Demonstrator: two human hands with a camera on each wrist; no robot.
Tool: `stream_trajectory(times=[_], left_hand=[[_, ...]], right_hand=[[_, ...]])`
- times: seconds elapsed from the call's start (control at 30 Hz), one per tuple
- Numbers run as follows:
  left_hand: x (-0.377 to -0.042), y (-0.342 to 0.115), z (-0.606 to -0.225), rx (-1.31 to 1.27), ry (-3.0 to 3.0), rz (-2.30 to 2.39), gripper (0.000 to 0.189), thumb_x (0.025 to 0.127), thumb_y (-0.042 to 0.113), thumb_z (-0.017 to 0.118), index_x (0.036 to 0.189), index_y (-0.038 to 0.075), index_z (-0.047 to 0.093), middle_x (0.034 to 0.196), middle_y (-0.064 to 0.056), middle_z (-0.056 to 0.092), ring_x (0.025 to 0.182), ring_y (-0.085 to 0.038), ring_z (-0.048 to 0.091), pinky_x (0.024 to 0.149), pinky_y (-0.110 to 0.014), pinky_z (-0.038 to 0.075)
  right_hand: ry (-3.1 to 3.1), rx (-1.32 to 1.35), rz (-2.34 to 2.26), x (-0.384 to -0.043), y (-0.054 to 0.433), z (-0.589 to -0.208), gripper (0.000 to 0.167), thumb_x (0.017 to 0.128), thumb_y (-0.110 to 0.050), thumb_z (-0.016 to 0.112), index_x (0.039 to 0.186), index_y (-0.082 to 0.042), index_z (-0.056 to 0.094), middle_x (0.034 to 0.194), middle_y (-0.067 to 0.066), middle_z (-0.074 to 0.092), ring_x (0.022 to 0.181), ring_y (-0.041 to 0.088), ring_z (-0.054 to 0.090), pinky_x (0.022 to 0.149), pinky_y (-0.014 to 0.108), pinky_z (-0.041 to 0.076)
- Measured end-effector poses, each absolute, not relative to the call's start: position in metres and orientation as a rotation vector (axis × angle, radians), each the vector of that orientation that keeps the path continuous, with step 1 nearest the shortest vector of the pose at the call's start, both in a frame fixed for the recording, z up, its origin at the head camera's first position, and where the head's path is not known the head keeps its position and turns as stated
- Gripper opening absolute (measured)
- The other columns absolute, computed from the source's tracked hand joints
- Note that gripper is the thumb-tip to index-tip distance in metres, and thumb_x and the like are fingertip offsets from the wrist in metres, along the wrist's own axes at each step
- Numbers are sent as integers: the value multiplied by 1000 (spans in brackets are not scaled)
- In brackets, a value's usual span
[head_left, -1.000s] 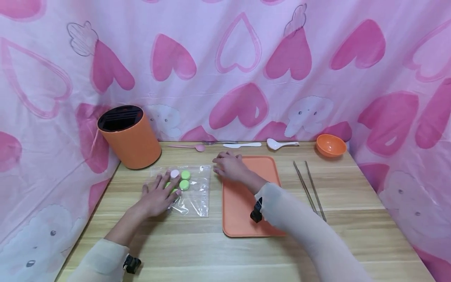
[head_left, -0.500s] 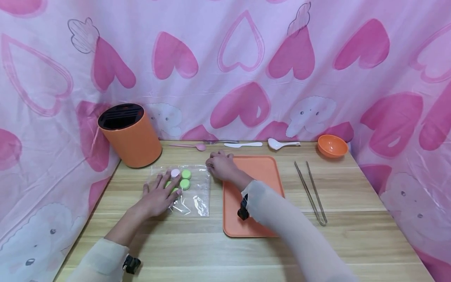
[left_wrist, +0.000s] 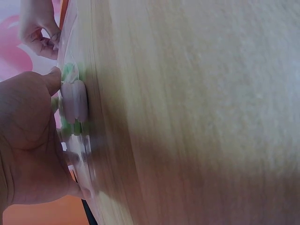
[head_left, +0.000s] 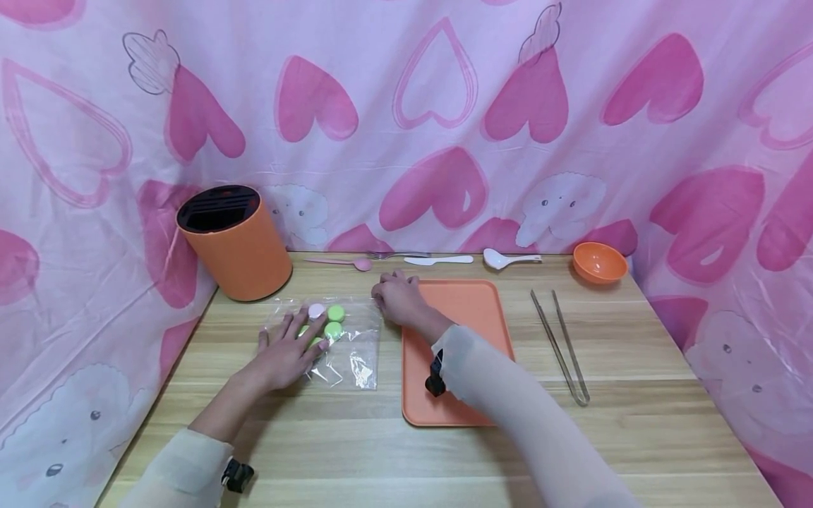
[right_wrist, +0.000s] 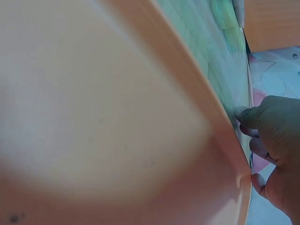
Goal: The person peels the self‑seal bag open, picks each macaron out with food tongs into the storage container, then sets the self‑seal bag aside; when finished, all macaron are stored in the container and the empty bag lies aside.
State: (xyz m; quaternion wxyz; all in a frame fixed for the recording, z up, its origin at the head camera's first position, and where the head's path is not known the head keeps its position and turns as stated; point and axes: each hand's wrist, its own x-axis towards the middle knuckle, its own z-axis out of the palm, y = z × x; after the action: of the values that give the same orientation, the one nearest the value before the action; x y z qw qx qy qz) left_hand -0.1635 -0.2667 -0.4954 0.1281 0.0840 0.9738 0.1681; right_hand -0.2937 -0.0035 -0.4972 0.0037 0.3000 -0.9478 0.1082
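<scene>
Bag, clear and flat, lies on the tabletop just left of the orange tray, their edges near but apart. Inside it sit a pale pink disc and several green discs, some partly hidden by fingers. Left hand, on the side of the bag away from the tray, rests on it with straight, spread fingers reaching over the discs. Right hand is at the tray's far left corner, its fingers bent, thumb and finger pinching the bag's far corner nearest the tray; whether the hand touches the tray's rim, I cannot tell. Its sleeve crosses above the tray.

Beyond the tray's far edge lie a knife and a fork, with a pink spoon further left of the tray and a white spoon off its far right corner. Tongs lie right of the tray; a bowl stands beyond it, further right. Well left of the tray stands an orange knife block. Behind the tray hangs a heart-patterned curtain.
</scene>
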Motion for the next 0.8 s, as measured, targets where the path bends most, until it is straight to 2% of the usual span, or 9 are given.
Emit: stream_trajectory(times=[0.27,0.53,0.8], left_hand=[[-164,-266,-496,231,2818,506,70,117,60,33,179,31,17,187,-19,-2,170,-57,-2,121,-95,-7],[-164,-266,-494,236,2824,493,70,118,58,34,179,30,16,187,-20,-1,170,-58,-2,120,-95,-6],[-163,-266,-494,241,2822,491,69,118,56,36,179,30,17,187,-21,0,170,-58,-1,120,-95,-5]], right_hand=[[-3000,882,489,-297,0,-498,24,108,-11,66,118,-24,84,116,-2,73,118,27,59,104,59,48],[-2957,887,492,-299,2,-500,15,107,-15,69,112,-20,82,118,0,75,122,30,61,105,63,48],[-2934,928,400,-299,4,-499,6,108,-25,70,109,-24,76,116,-1,72,119,28,60,102,58,48]])
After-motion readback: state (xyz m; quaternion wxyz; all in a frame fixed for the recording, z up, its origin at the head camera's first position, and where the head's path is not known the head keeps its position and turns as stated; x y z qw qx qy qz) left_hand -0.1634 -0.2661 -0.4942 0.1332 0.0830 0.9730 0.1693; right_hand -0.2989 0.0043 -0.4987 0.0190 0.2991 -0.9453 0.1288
